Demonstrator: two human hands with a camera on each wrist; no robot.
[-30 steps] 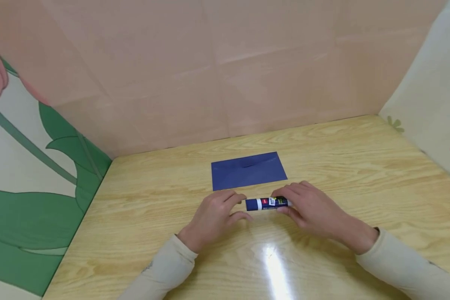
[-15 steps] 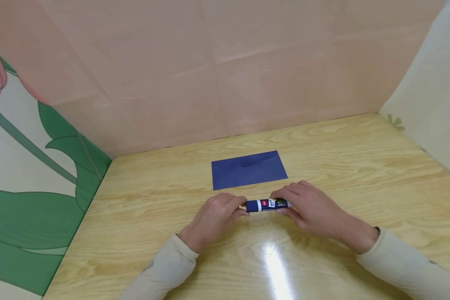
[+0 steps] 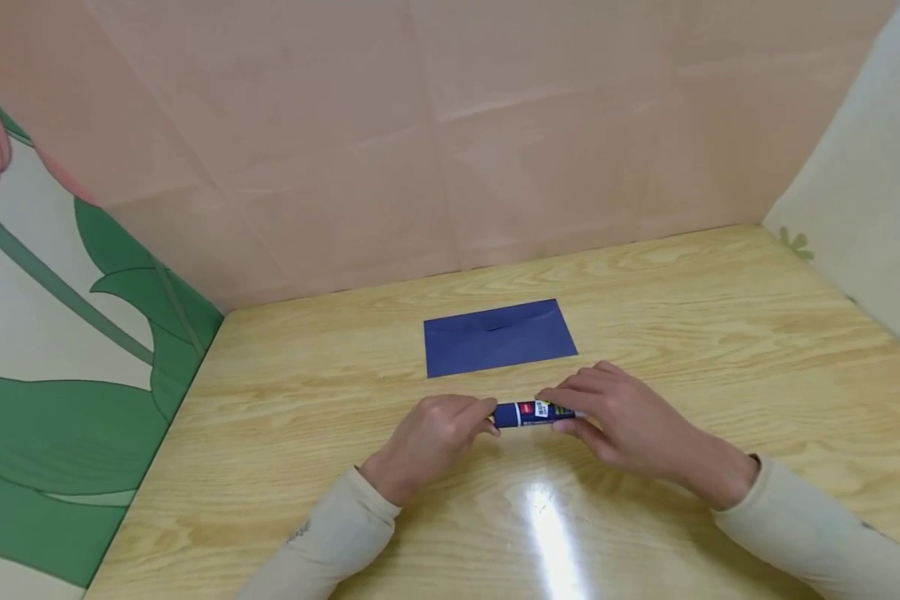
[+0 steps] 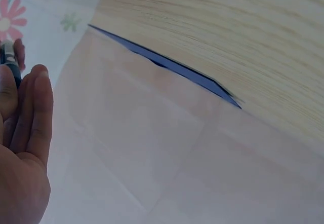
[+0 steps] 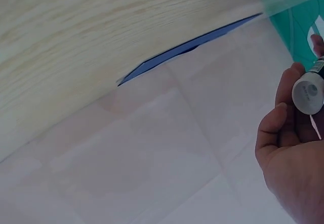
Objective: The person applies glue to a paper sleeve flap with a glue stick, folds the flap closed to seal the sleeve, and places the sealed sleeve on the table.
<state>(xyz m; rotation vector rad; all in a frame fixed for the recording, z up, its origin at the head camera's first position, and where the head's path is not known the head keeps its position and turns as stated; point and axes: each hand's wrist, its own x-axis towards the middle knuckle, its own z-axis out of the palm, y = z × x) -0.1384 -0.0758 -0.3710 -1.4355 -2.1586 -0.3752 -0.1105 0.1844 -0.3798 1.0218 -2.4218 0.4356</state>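
Observation:
A dark blue glue stick (image 3: 527, 413) with a white band and a small label lies sideways between my two hands. My left hand (image 3: 437, 433) pinches its capped end between thumb and fingers. On the other end, my right hand (image 3: 630, 417) grips the body; in the right wrist view the white base of the glue stick (image 5: 308, 96) faces the camera beside the right hand (image 5: 298, 153). At the edge of the left wrist view, the left hand (image 4: 25, 133) partly hides the cap. Just beyond the hands, a blue envelope (image 3: 498, 340) lies flat, its flap side up.
The wood-grain table (image 3: 307, 467) runs back to a pinkish wall covering (image 3: 450, 142). A panel with green leaves (image 3: 60, 433) stands at the left, and a pale flowered sheet (image 3: 870, 192) hangs at the right. A bright reflection shows near the table's front.
My left thumb and fingers have come together on the glue stick's cap, where they stood apart around it before. The right hand keeps its hold, and the envelope has stayed put.

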